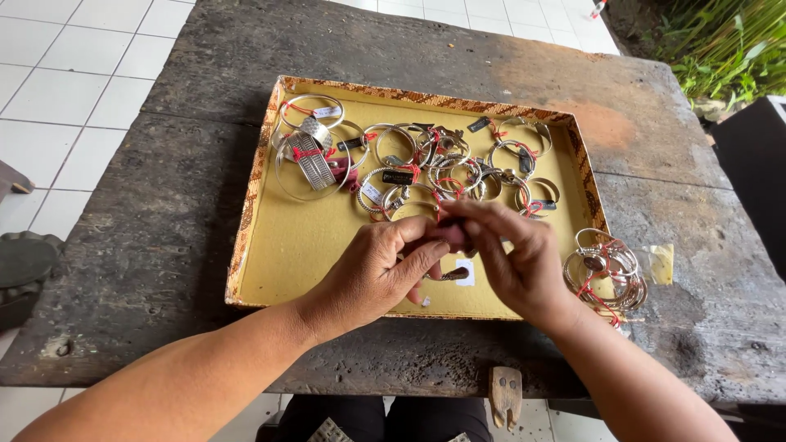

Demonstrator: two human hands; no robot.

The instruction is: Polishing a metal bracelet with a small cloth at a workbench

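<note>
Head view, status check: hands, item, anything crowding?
Left hand and right hand pinch a small reddish piece over the tray. Silver bangles piled behind; another bangle stack at right edge.

You have small black tags (pixel 398 176) and white tags (pixel 327 111) tied to the bracelets in the yellow tray (pixel 295 245). A tiny clear plastic bag (pixel 660 262) lies on the table, right of the tray.

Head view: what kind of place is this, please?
Probably an outdoor jewellery workbench or stall. A rough wooden table stands on white floor tiles, with green plants close by. A yellow tray holds many tagged silver bangles, and both hands, left hand and right hand, work over it.
</note>
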